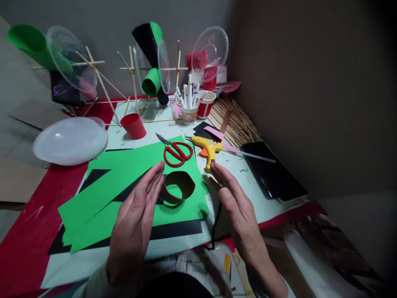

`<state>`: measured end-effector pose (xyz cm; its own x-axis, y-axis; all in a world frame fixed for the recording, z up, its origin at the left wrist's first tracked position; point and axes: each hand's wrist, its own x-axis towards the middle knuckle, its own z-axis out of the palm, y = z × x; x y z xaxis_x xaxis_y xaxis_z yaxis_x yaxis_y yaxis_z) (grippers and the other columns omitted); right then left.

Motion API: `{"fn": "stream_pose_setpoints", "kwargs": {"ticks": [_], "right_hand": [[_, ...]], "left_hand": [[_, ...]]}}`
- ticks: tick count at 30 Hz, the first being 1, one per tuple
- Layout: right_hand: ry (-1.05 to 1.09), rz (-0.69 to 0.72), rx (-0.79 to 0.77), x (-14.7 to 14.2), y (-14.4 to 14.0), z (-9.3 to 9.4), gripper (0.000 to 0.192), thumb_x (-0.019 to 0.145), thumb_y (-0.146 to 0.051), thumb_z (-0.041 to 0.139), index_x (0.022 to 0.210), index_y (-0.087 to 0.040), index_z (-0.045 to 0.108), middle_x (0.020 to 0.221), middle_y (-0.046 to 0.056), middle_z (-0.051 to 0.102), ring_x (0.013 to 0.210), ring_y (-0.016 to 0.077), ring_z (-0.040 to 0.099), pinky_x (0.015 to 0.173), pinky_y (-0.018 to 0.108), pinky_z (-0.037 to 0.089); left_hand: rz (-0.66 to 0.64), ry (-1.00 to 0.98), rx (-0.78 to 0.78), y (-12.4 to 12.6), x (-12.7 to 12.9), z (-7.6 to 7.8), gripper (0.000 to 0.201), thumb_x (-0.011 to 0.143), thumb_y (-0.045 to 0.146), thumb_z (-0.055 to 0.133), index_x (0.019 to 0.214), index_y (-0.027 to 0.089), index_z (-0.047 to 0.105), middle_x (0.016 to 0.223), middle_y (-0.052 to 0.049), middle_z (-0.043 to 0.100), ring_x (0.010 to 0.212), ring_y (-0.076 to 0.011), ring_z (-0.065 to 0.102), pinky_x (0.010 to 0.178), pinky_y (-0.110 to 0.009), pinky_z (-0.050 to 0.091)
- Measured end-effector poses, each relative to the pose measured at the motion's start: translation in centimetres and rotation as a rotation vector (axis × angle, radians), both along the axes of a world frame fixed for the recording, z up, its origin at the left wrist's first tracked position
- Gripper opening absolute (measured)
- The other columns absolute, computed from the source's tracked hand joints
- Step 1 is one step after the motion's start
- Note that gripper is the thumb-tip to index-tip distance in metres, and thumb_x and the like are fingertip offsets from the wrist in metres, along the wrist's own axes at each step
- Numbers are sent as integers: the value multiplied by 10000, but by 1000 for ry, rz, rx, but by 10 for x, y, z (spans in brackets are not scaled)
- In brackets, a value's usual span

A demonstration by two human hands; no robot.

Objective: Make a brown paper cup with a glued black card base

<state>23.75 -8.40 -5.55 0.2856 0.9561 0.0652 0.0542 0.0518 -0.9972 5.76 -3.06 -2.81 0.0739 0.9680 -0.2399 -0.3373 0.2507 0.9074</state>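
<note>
A dark paper ring (188, 187) stands on the green paper sheets (118, 169) in front of me. My left hand (136, 211) is upright just left of the ring, fingers stretched out, holding nothing. On the other side, my right hand (237, 203) is raised with its fingers extended and nothing in them; its fingertips are close to the handle of a yellow hot glue gun (211, 145). Red-handled scissors (174, 151) lie on the green paper beyond the ring, blades pointing away to the left. Strips of black paper (176, 231) show under the green sheets.
Behind stands a stick frame (135, 89) bearing plastic discs and green and black paper cones. A red paper tube (133, 126), a cup of markers (190, 115), thin wooden sticks (237, 122) and a black tablet-like slab (274, 171) surround the work. White plastic lids (71, 140) lie left.
</note>
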Motion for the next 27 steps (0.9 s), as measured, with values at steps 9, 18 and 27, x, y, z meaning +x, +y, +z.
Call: {"fn": "stream_pose_setpoints", "kwargs": {"ticks": [9, 18, 27], "right_hand": [[-575, 233, 219, -31, -3, 2, 510, 1002, -336, 615, 1495, -307, 485, 1638, 103, 386, 1515, 285, 356, 1210, 502, 382], [-616, 277, 305, -40, 8, -12, 659, 1004, -167, 559, 1580, -382, 322, 1656, 107, 337, 1508, 262, 380, 1186, 476, 423], [-359, 107, 283, -19, 32, 11, 461, 924, -224, 669, 1312, -312, 436, 1193, 75, 679, 1014, 236, 723, 888, 398, 608]], "left_hand": [[-78, -49, -74, -1, -11, -14, 442, 937, 555, 600, 1213, 244, 749, 1426, -59, 663, 1485, -292, 408, 1265, -442, 268], [-117, -263, -160, 5, -13, -8, 509, 1010, 507, 438, 1177, 169, 779, 1342, -104, 719, 1443, -320, 465, 1266, -478, 261], [34, -285, -103, 27, -23, 28, 413, 1006, 345, 470, 868, 145, 803, 987, -121, 793, 1188, -315, 675, 1035, -470, 575]]}}
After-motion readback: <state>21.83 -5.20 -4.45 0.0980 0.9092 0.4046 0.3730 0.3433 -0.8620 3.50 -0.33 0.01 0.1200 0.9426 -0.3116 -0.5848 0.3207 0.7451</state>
